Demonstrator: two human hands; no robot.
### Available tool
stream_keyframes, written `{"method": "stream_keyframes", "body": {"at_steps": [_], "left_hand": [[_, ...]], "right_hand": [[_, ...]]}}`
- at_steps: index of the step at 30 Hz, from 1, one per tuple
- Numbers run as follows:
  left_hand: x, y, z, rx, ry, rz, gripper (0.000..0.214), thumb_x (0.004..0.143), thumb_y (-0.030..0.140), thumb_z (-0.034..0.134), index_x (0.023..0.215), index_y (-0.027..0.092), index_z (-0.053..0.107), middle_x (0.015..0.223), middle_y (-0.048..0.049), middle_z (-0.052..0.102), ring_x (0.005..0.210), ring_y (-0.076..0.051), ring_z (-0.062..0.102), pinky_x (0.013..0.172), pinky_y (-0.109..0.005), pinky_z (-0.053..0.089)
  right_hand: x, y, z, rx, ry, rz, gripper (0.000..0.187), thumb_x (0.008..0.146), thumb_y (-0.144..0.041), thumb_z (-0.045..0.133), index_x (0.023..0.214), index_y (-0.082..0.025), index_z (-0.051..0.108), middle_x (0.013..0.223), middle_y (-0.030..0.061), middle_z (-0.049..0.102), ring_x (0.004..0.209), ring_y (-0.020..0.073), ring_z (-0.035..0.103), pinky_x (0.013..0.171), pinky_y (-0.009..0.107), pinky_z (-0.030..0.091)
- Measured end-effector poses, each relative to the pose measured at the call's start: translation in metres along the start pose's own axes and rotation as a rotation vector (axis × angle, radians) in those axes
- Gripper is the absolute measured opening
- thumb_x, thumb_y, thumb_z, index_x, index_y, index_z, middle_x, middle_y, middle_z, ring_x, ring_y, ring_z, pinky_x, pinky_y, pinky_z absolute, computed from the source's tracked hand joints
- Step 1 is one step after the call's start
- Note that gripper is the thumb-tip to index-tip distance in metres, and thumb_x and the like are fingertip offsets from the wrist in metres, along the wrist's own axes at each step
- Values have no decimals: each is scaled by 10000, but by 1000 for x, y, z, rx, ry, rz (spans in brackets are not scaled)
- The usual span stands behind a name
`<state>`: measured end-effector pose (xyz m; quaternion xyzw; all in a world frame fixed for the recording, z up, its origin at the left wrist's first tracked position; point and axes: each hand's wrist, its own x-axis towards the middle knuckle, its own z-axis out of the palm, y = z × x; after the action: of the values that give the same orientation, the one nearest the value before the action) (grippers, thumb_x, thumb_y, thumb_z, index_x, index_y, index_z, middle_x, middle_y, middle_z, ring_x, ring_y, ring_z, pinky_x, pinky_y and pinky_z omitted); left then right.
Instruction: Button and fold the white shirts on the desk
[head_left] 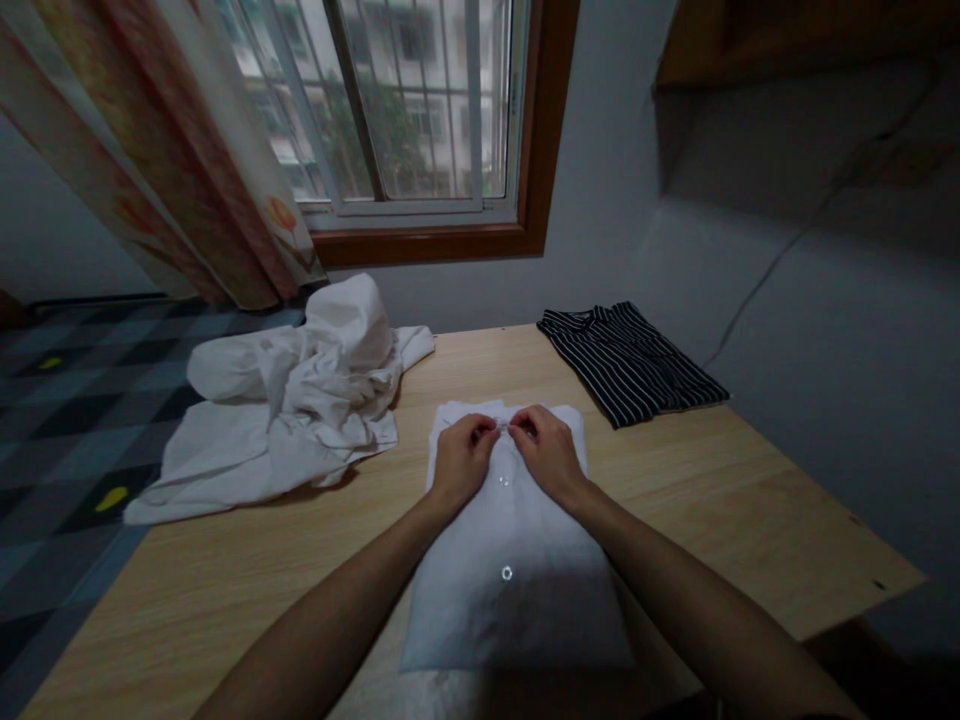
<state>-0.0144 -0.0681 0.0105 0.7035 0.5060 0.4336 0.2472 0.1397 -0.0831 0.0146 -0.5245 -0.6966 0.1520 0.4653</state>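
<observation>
A folded white shirt (517, 590) lies flat on the wooden table (240, 590) in front of me, its buttons showing down the middle. My left hand (461, 460) and my right hand (547, 452) rest side by side on the shirt's collar end. Both hands have fingers curled, pinching the fabric near the top button. Thumbs and fingertips nearly meet between the two hands.
A crumpled pile of white clothes (292, 400) lies on the table's left part. A folded black shirt with white stripes (630, 365) sits at the back right. Behind are a window (420, 110), a patterned curtain (150, 140) and a grey wall. A checked surface (67, 400) lies left.
</observation>
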Motion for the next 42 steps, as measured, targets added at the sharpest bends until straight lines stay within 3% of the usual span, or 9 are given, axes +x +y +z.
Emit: {"method": "stream_keyframes", "body": {"at_steps": [5, 8, 11, 17, 21, 29, 36, 42], "left_hand": [[5, -2, 1, -82, 55, -109, 35, 745, 179, 649, 743, 170, 683, 692, 4, 679, 635, -137, 583, 655, -254, 440], [7, -4, 0, -105, 110, -161, 44, 731, 202, 655, 729, 167, 683, 672, 4, 669, 638, -140, 578, 651, -253, 431], [9, -6, 0, -150, 149, -183, 75, 724, 233, 651, 728, 162, 673, 643, 9, 642, 613, -134, 551, 618, -247, 414], [9, -8, 2, -221, 80, -168, 110, 718, 267, 627, 722, 158, 640, 632, 10, 612, 610, -131, 528, 597, -240, 406], [8, -8, 3, -202, 53, -144, 108, 728, 266, 602, 738, 164, 632, 648, 11, 614, 619, -132, 528, 600, -241, 409], [8, -8, 1, -212, -27, -107, 117, 741, 270, 594, 755, 158, 625, 697, 1, 622, 647, -129, 526, 624, -242, 421], [8, -10, 2, -220, -24, -114, 82, 743, 212, 590, 768, 145, 629, 695, 3, 610, 658, -130, 527, 633, -244, 414], [6, -8, 2, -229, -50, -90, 77, 755, 216, 604, 770, 146, 632, 714, -1, 623, 673, -130, 541, 653, -244, 427]], "right_hand": [[-1, -8, -6, -166, -159, -16, 81, 829, -135, 605, 815, -179, 671, 837, 61, 684, 802, 204, 614, 764, 321, 448], [-2, -5, -4, -149, -215, 33, 99, 820, -141, 627, 863, -179, 707, 880, 74, 717, 822, 210, 644, 793, 333, 465], [-1, 1, 3, -48, -175, 41, 149, 806, -133, 632, 918, -182, 717, 942, 76, 725, 884, 206, 653, 841, 336, 477], [6, 9, 17, 236, -99, 132, 179, 791, -169, 611, 940, -175, 709, 931, 58, 725, 827, 168, 656, 786, 299, 508], [11, 14, 24, 329, -115, 260, 124, 752, -243, 635, 828, -164, 692, 794, 38, 707, 708, 154, 626, 698, 285, 498], [15, 24, 26, 616, -190, 338, 180, 697, -358, 636, 711, -182, 598, 635, -31, 586, 586, 114, 515, 557, 229, 416], [15, 21, 22, 491, -196, 255, 138, 721, -318, 587, 681, -187, 574, 657, -26, 578, 628, 124, 515, 601, 238, 413], [12, 18, 24, 401, -119, 312, 119, 709, -298, 582, 670, -185, 578, 641, -23, 571, 608, 131, 513, 619, 254, 413]]}}
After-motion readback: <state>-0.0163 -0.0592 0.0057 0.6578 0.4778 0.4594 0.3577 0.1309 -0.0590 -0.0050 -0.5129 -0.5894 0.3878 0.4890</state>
